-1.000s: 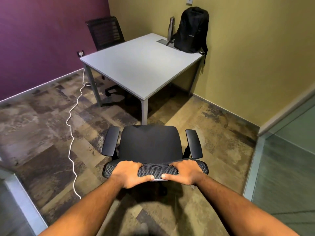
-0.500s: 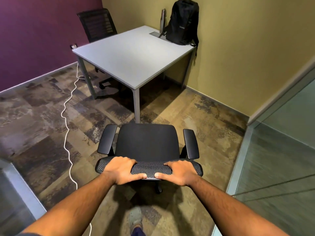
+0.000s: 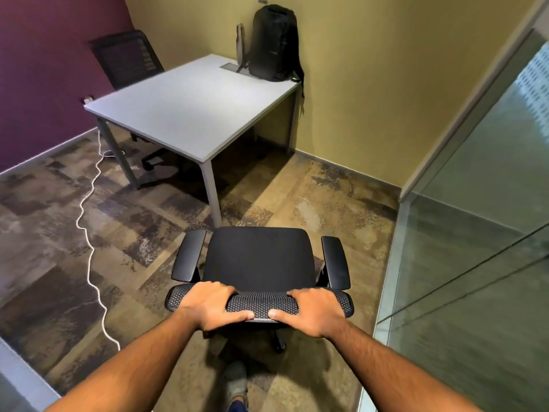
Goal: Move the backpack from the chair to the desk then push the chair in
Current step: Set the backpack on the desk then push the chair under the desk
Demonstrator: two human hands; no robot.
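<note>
1. Left hand (image 3: 212, 304) clamped on the top edge of the chair (image 3: 259, 263) backrest, left of centre; fingers wrapped over the front, thumb along the rear edge.
2. Right hand (image 3: 312, 310) has the same closed grip on the same mesh edge, right of centre. Thumb tips near each other, not touching.
3. Chair sits on the floor directly in front of the person, seat facing the table (image 3: 190, 108), seat bare. Both armrests are clear of the hands.
4. Chair is not under the table: its front edge is near the closest table leg (image 3: 214, 191), with open carpet (image 3: 53, 233) showing between the seat and the tabletop's near corner.
5. Backpack (image 3: 273, 44) stands upright on the far right corner of the table, against the yellow wall (image 3: 371, 84). It is well apart from both hands, across the full table depth.
6. One backpack strap hangs over the table's right edge.
7. Metal bottle (image 3: 240, 40) stands just left of the backpack, by the grey cable hatch (image 3: 230, 66) in the tabletop.
8. Second chair (image 3: 127, 59) stands at the table's far left side, against the purple wall.
9. White cable (image 3: 89, 233) runs along the carpet to the left of the chair, apart from it.
10. Glass partition (image 3: 475, 233) is on the right, near the chair's right armrest.
11. One shoe (image 3: 236, 382) is visible on the floor below the hands, behind the chair base.
</note>
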